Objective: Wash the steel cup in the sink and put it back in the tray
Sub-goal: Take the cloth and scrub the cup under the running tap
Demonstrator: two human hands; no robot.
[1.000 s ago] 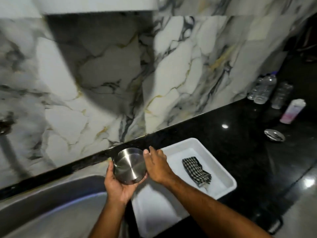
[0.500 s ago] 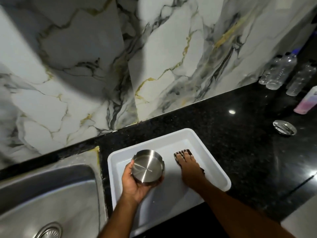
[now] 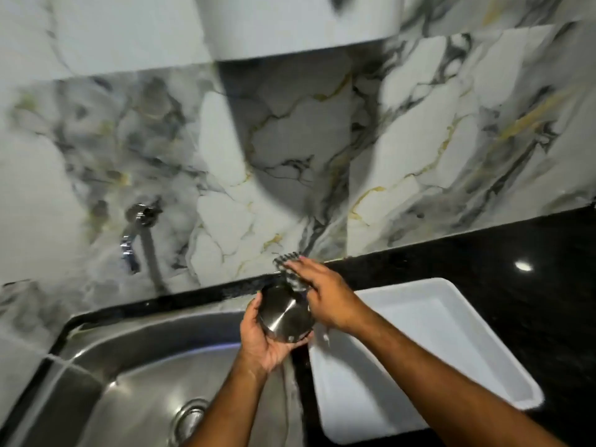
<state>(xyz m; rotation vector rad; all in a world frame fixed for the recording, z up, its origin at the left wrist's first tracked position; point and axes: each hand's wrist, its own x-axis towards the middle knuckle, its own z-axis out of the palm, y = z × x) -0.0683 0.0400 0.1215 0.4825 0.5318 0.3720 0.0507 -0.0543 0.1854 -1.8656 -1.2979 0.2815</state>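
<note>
The steel cup (image 3: 285, 314) is held bottom toward me in my left hand (image 3: 263, 338), above the right edge of the steel sink (image 3: 135, 375). My right hand (image 3: 325, 295) holds the checked cloth (image 3: 287, 264) against the cup's far side; only a blurred strip of the cloth shows past the fingers. The white tray (image 3: 429, 356) lies on the black counter to the right of the sink, with nothing visible in it.
A chrome wall tap (image 3: 135, 230) sticks out of the marble wall above the sink's left part. The sink drain (image 3: 190, 414) is near the bottom. The black counter (image 3: 516, 253) runs right of the tray. A white cabinet (image 3: 290, 24) hangs overhead.
My right hand lifted the checked cloth out of the tray and brought it to the cup. My left hand carried the cup left from above the tray to the sink's edge.
</note>
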